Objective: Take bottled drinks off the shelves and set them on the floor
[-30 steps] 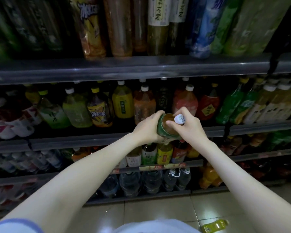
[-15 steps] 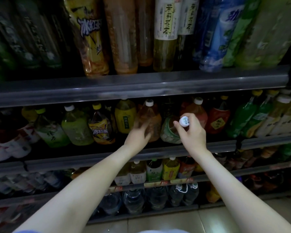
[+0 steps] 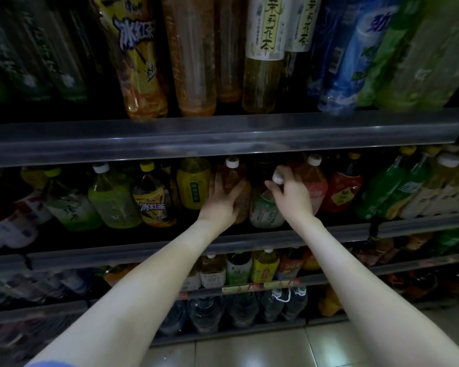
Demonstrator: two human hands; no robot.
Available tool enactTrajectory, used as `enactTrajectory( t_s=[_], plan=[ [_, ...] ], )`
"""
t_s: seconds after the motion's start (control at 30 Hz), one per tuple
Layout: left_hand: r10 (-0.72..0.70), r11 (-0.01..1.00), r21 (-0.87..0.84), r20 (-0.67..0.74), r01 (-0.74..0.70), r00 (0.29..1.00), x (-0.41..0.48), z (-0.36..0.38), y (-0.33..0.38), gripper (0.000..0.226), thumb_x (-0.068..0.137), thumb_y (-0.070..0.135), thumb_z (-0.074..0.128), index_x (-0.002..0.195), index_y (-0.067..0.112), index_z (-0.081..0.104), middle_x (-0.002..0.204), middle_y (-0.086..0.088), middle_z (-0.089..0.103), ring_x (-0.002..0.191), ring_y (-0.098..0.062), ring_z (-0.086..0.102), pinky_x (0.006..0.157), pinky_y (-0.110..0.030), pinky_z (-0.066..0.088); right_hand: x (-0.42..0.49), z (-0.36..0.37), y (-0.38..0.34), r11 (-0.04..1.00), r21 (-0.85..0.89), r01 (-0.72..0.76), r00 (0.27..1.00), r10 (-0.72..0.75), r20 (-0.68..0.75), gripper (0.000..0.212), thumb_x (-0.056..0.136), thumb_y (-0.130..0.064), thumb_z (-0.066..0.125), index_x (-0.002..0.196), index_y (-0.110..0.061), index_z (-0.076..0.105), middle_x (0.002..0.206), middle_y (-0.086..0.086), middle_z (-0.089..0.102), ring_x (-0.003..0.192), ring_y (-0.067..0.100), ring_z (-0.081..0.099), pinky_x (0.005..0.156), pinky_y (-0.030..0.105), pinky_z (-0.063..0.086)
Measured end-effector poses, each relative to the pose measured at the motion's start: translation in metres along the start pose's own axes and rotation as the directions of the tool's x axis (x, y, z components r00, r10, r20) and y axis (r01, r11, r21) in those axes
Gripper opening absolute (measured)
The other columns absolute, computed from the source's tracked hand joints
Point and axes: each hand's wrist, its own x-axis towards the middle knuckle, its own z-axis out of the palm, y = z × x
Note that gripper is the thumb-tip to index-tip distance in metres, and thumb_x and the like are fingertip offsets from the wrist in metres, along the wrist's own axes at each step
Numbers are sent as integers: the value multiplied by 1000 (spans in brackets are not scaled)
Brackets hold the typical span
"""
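Amber tea bottle (image 3: 232, 178) and green-labelled bottle (image 3: 263, 210) stand side by side on the middle shelf (image 3: 143, 254). Left hand (image 3: 220, 205) wraps the amber one; right hand (image 3: 292, 197) pinches the green one's neck. Best lift each upright, clear of the shelf, before lowering.

On the top shelf (image 3: 223, 133), a tall yellow-labelled bottle (image 3: 141, 62) carries 冰红茶 in slanted white characters. Beside it, two white-labelled bottles (image 3: 266, 30) each read 茉莉花茶 downward in green, and a blue bottle (image 3: 366, 49) shows the character 劲. On the middle shelf (image 3: 104, 255), a small yellow-labelled bottle (image 3: 154, 205) repeats 冰红茶, while the print on the amber bottle (image 3: 233, 181) gripped by the left hand (image 3: 220, 205) and on the green-labelled bottle (image 3: 265, 210) held by the right hand (image 3: 293, 197) is too blurred to read.
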Motion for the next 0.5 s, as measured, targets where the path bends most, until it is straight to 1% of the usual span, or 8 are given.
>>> enactTrajectory(
  t_s=[0.07, 0.17, 0.23, 0.3, 0.33, 0.37, 0.43, 0.5],
  plan=[
    [20, 1000, 14, -22, -20, 1000, -1, 0, -1, 68, 94, 21, 51, 150, 39, 17, 156, -21, -12, 144, -43, 3, 101, -39, 42, 10, 4, -2, 997, -65, -28, 1000, 28, -4, 45, 99, -32, 48, 140, -18, 37, 131, 18, 43, 109, 37, 53, 78, 38, 47],
    [40, 999, 11, -18, -40, 999, -2, -1, -5, 69, 94, 22, 52, 150, 40, 17, 156, -20, -13, 144, -43, 4, 101, -38, 44, 16, 16, -5, 957, -289, 4, 1000, -3, 3, 58, 99, -34, 45, 151, -25, 19, 140, 19, 33, 124, 36, 35, 95, 44, 41],
    [34, 999, -13, 20, -33, 999, -3, -3, -6, 70, 94, 22, 52, 150, 40, 14, 157, -17, -15, 145, -42, -1, 106, -39, 40, 13, 23, -3, 935, -351, 40, 999, -25, 48, 72, 96, -37, 50, 153, -27, 9, 142, 20, 29, 124, 38, 31, 101, 45, 35],
    [25, 999, -24, 53, -24, 998, -2, -5, -5, 71, 94, 23, 52, 151, 39, 12, 157, -16, -17, 145, -40, -5, 112, -42, 33, 6, 30, 4, 908, -408, 100, 991, -55, 122, 86, 88, -36, 62, 153, -29, 6, 148, 20, 19, 128, 39, 25, 104, 49, 34],
    [16, 1000, -20, 66, -15, 998, -2, -6, -3, 72, 94, 22, 52, 151, 39, 11, 157, -16, -18, 145, -40, -6, 112, -42, 33, 3, 32, 10, 890, -434, 137, 986, -80, 147, 89, 86, -28, 66, 153, -30, 8, 152, 20, 14, 130, 40, 22, 105, 50, 35],
    [-2, 1000, -9, 80, 3, 997, -2, -6, -1, 73, 94, 19, 51, 151, 39, 10, 157, -17, -19, 145, -40, -7, 112, -42, 32, 1, 34, 15, 877, -451, 168, 981, -105, 161, 90, 85, -15, 66, 153, -32, 10, 154, 20, 11, 132, 40, 21, 105, 50, 37],
    [-44, 999, 23, 108, 42, 993, -1, -8, 5, 76, 94, 15, 49, 152, 37, 5, 156, -19, -21, 145, -40, -9, 113, -41, 31, 3, 32, 23, 860, -467, 207, 973, -133, 187, 94, 83, 8, 56, 153, -33, 9, 156, 20, 6, 135, 38, 19, 104, 44, 40],
    [-79, 996, 54, 117, 73, 990, -1, -7, 10, 78, 95, 15, 49, 152, 36, 0, 155, -21, -22, 144, -41, -12, 112, -40, 32, 9, 28, 26, 834, -499, 236, 965, -140, 222, 96, 83, 12, 51, 153, -35, 4, 157, 19, 3, 137, 36, 19, 105, 39, 39]
  ],
)
